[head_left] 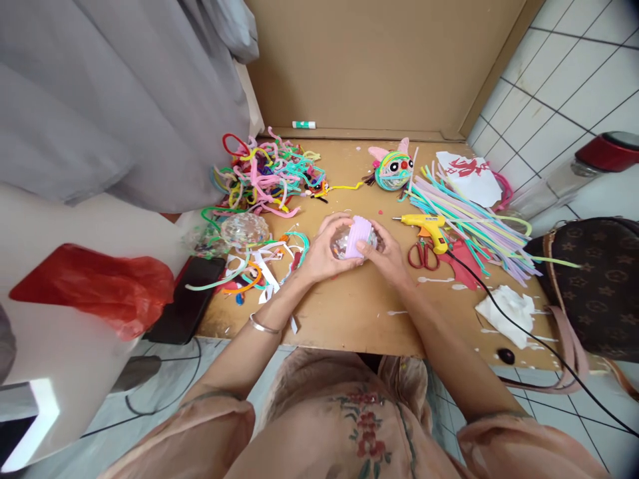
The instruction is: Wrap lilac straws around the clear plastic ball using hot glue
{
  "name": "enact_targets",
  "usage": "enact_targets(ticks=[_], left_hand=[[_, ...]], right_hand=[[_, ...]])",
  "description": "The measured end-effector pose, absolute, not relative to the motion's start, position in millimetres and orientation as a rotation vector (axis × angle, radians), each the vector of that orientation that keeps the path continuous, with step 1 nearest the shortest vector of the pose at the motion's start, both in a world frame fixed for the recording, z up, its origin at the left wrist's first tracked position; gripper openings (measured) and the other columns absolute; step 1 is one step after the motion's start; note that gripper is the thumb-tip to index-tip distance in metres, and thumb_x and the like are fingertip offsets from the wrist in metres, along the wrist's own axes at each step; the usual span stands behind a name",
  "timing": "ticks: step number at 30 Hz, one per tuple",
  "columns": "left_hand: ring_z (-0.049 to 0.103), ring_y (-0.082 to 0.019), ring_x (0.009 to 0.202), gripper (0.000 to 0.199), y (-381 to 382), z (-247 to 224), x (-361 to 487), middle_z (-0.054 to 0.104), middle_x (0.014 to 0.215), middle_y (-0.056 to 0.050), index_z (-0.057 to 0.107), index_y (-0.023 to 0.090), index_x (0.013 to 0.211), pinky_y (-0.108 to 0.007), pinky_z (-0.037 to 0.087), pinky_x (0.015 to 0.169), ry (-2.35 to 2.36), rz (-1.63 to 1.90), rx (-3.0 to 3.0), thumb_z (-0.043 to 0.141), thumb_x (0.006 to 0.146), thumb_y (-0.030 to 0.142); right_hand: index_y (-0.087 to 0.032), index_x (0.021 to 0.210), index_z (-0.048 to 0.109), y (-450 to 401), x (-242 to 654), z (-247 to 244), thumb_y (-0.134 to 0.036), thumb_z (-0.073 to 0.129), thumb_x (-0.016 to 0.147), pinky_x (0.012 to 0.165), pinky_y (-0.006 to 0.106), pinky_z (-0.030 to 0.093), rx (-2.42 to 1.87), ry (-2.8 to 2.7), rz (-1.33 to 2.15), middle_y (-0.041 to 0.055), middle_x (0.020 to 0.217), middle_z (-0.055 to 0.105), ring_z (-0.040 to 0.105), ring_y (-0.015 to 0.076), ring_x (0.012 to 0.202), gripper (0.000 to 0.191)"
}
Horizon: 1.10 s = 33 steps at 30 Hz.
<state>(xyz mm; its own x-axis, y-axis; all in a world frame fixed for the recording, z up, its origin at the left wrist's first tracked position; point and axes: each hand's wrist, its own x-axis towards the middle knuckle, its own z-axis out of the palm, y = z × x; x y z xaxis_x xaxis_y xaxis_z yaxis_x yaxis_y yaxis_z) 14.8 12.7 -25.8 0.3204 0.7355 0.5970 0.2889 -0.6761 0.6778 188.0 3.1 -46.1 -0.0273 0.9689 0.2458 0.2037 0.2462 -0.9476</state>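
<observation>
Between both hands, above the middle of the wooden table, is a clear ball with a lilac band of pipe cleaners across it. My left hand curls round the ball's left side. On the other side, my right hand grips it with the thumb pressed on the band. Part of the ball is hidden by the fingers. To the right of my right hand lie a yellow hot glue gun and red-handled scissors. A colourful ball with pink ears and eyes stands farther back.
Tangled pipe cleaners heap up at back left, near a clear beaded ball. Straight pipe cleaners lie at right. The glue gun's black cable runs past a white cloth and a brown bag. A phone lies left.
</observation>
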Motion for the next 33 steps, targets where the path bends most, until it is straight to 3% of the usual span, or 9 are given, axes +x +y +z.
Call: enact_targets(ticks=[5,8,11,14,20,27,33], left_hand=[[0.042,-0.03,0.135,0.075,12.4,-27.1,14.0,0.045,0.14,-0.015,0.047,0.021,0.128,-0.048,0.034,0.114,0.97,1.245,2.135,0.079,0.066,0.048],[0.035,-0.032,0.141,0.085,12.9,-30.6,12.9,0.037,0.148,-0.017,0.039,0.021,0.138,-0.05,0.031,0.116,1.013,1.161,2.126,0.077,0.068,0.048],[0.037,-0.032,0.139,0.089,13.9,-34.3,12.2,0.037,0.149,-0.017,0.033,0.021,0.143,-0.05,0.036,0.113,1.019,1.106,2.087,0.077,0.069,0.045],[0.043,-0.032,0.135,0.088,14.6,-35.1,12.1,0.04,0.146,-0.017,0.036,0.02,0.141,-0.048,0.039,0.11,0.983,1.125,2.062,0.077,0.067,0.043],[0.043,-0.032,0.134,0.081,15.4,-35.4,13.3,0.045,0.14,-0.015,0.043,0.02,0.132,-0.048,0.039,0.111,0.932,1.187,2.109,0.081,0.063,0.037],[0.04,-0.032,0.137,0.077,15.0,-34.3,15.4,0.04,0.145,-0.016,0.042,0.021,0.132,-0.049,0.038,0.112,0.926,1.142,2.045,0.078,0.065,0.034],[0.052,-0.03,0.126,0.078,14.0,-35.6,17.6,0.048,0.136,-0.014,0.041,0.021,0.13,-0.048,0.043,0.108,0.917,1.165,1.938,0.08,0.064,0.035]], right_hand=[[-0.021,0.133,0.049,2.1,186.1,-39.0,-0.065,0.075,0.062,0.105,0.045,0.046,-1.118,-1.326,1.139,0.0123,0.136,0.056,0.057,0.0279,0.121,0.087],[-0.021,0.132,0.05,-0.6,185.0,-37.2,-0.06,0.077,0.061,0.105,0.047,0.045,-1.133,-1.367,1.031,0.0132,0.136,0.055,0.055,0.0287,0.122,0.085],[-0.022,0.13,0.053,-2.8,184.8,-38.9,-0.056,0.077,0.064,0.105,0.048,0.044,-1.159,-1.479,0.83,0.0131,0.132,0.055,0.054,0.0289,0.122,0.078],[-0.022,0.129,0.052,-3.0,184.6,-42.5,-0.055,0.074,0.068,0.105,0.048,0.043,-1.148,-1.531,0.739,0.0128,0.128,0.054,0.054,0.0287,0.12,0.073],[-0.023,0.133,0.048,-0.6,185.1,-47.8,-0.052,0.078,0.063,0.107,0.049,0.041,-1.148,-1.524,0.716,0.0123,0.13,0.05,0.05,0.0305,0.124,0.082],[-0.021,0.13,0.053,-2.5,186.7,-43.6,-0.049,0.078,0.062,0.106,0.051,0.042,-1.177,-1.505,0.695,0.0117,0.127,0.052,0.052,0.0304,0.121,0.077],[-0.02,0.127,0.055,-1.9,187.7,-41.7,-0.052,0.075,0.065,0.106,0.051,0.042,-1.169,-1.464,0.741,0.0119,0.125,0.053,0.052,0.03,0.121,0.072]])
